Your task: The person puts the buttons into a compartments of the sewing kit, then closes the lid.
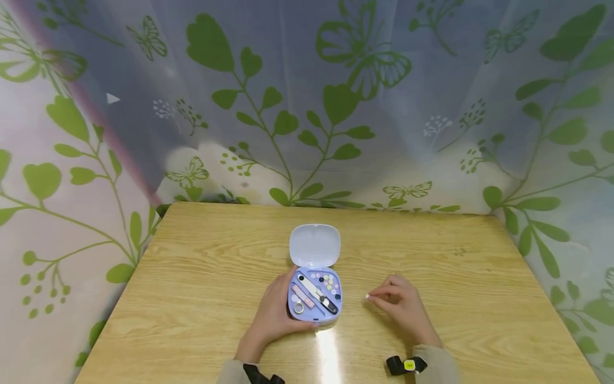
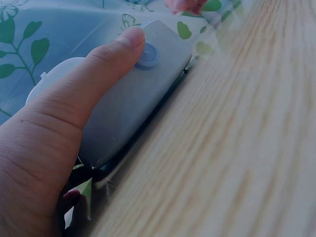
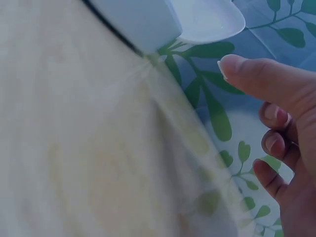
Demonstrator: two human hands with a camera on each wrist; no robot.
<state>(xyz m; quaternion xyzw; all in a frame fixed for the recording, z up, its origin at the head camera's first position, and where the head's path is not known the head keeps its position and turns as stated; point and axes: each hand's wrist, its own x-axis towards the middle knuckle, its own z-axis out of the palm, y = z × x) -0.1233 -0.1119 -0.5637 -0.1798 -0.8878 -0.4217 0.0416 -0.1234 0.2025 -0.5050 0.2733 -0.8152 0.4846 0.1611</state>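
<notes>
A lilac sewing box (image 1: 315, 319) stands on the table with its lid raised. My left hand (image 1: 274, 311) grips it from the left, the thumb pressing along the front wall by a round blue latch (image 2: 147, 55). Inside lie thread snips (image 1: 316, 294) with a white and black body, a pink strip (image 1: 303, 296), a silvery ring (image 1: 299, 308) and several small buttons (image 1: 331, 282). To the right of the box, my right hand (image 1: 402, 306) pinches a small white piece (image 1: 368, 296) between thumb and forefinger, just above the table. That piece is too small to identify for certain.
The pale lid (image 1: 314, 245) leans back behind the box. The wooden table (image 1: 216, 256) reaches to a leaf-and-butterfly patterned curtain (image 1: 297, 106) at the back and sides. Both wrists wear black straps (image 1: 396, 366).
</notes>
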